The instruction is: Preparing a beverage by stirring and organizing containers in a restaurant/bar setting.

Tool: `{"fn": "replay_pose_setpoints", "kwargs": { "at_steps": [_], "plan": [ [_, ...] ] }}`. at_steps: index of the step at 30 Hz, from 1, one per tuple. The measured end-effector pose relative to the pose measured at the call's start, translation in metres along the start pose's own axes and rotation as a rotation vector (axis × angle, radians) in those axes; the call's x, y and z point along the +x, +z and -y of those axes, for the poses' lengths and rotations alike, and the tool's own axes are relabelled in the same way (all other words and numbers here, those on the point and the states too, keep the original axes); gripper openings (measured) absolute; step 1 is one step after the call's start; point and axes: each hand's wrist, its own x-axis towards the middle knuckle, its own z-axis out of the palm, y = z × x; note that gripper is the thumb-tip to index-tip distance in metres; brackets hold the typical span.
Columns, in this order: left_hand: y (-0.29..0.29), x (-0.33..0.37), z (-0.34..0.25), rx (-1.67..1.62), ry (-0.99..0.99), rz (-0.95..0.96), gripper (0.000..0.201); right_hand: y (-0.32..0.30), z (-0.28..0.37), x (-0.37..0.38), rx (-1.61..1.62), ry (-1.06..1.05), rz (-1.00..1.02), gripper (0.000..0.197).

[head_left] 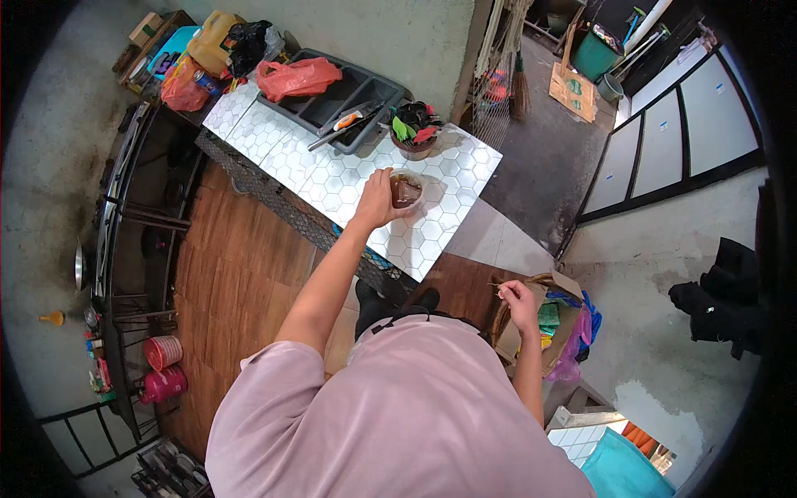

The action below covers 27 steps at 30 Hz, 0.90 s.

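Observation:
My left hand [378, 201] is wrapped round the side of a small clear container [407, 192] with something brown inside, standing on the white hexagon-tiled counter [440, 236]. Off to the right, my right hand [520, 305] is closed in a pinch on a thin brownish strand [497, 285], too small to make out clearly. Below that hand sits an open cardboard box [567, 336] with green and yellow wrappers in it. Just beyond the container stands a brown pot [413, 148] holding black, green and red utensils.
A dark grey divided tray [340, 104] carries a red plastic bag [299, 76] and a knife with an orange-and-white handle [347, 120]. Yellow jug [212, 41] and bags crowd the counter's far left end. Brooms [520, 91] hang beyond the wall's edge. Pink bucket [163, 385] stands at left.

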Motion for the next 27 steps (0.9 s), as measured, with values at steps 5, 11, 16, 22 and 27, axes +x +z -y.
{"fn": "replay_pose_setpoints", "kwargs": {
  "at_steps": [5,11,16,22,27],
  "plan": [
    [-0.003,-0.001,-0.003,-0.024,-0.014,-0.009,0.112,-0.003,0.000,-0.003,0.003,0.031,-0.013,0.010],
    [-0.005,-0.003,-0.008,-0.071,-0.084,0.043,0.112,-0.006,0.003,-0.006,-0.012,0.014,-0.022,0.010],
    [0.000,-0.036,0.042,-0.063,0.005,-0.023,0.108,-0.007,0.001,-0.010,0.011,0.014,-0.049,0.010],
    [-0.005,-0.044,0.079,-0.407,-0.158,0.178,0.044,0.002,-0.021,-0.018,0.067,0.022,-0.029,0.010],
    [0.021,-0.030,0.099,-0.644,-0.290,0.310,0.031,0.020,-0.010,-0.024,0.027,0.036,-0.046,0.011]
  ]
}}
